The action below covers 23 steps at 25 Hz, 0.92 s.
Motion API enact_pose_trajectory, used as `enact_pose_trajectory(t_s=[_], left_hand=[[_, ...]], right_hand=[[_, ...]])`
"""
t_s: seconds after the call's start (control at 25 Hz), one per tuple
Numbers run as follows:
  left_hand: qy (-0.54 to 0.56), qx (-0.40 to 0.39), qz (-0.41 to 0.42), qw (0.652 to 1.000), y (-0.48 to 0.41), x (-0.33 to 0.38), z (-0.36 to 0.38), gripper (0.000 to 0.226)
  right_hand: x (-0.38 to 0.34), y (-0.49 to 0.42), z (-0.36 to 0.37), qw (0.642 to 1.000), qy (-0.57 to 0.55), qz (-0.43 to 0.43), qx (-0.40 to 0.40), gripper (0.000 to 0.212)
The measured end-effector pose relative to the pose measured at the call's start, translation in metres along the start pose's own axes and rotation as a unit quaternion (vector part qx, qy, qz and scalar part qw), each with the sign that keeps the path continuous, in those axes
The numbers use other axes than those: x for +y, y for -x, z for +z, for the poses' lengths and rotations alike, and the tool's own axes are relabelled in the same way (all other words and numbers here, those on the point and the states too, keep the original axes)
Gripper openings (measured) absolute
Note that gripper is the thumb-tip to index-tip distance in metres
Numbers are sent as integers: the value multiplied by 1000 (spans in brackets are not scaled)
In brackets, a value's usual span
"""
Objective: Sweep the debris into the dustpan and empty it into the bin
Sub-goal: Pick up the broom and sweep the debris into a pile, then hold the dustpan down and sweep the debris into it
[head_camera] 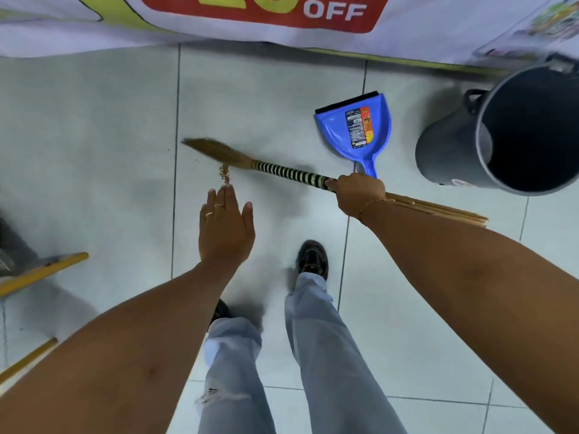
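My right hand [357, 191] grips a grass broom [282, 172] by its black-and-green striped handle, the bristle tip pointing left over the pale tiles. A small stream of brown debris [225, 175] hangs in the air just beyond the fingertips of my left hand [225, 230], which is open, palm down. A blue dustpan [355, 130] with a black lip and a label lies on the floor beyond my right hand, its handle pointing toward me. A grey bin [488, 133] stands at the right, its dark mouth open.
A white banner [282, 23] with a red "OFF" sign hangs across the far side, down to the floor. Yellow poles [40, 272] lie at the left edge. My legs in light jeans and dark shoes [313, 256] stand below the broom.
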State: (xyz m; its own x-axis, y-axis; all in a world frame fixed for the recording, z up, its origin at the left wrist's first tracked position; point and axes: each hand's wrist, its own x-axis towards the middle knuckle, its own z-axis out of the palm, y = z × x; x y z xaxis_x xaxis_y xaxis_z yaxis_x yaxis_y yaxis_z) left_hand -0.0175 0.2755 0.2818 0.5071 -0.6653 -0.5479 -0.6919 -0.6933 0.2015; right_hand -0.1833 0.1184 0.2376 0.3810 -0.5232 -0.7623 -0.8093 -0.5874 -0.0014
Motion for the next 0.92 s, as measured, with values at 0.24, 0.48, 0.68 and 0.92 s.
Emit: enact_pose_trajectory(t_s=[0.24,0.48,0.68,0.92], left_hand=[[-39,-24,7,999,11,17,13,55],[-83,-50,43,994,13,52,48,55],[-56,-121,66,989,-33,134,126,56],[125,-221,-104,962,-152,245,255,66]], right_hand=[[81,16,22,997,1,-57,44,52],[104,70,90,928,-318,98,170,47],[124,42,136,796,-502,311,136,35],[161,-85,197,656,-602,405,207,34]])
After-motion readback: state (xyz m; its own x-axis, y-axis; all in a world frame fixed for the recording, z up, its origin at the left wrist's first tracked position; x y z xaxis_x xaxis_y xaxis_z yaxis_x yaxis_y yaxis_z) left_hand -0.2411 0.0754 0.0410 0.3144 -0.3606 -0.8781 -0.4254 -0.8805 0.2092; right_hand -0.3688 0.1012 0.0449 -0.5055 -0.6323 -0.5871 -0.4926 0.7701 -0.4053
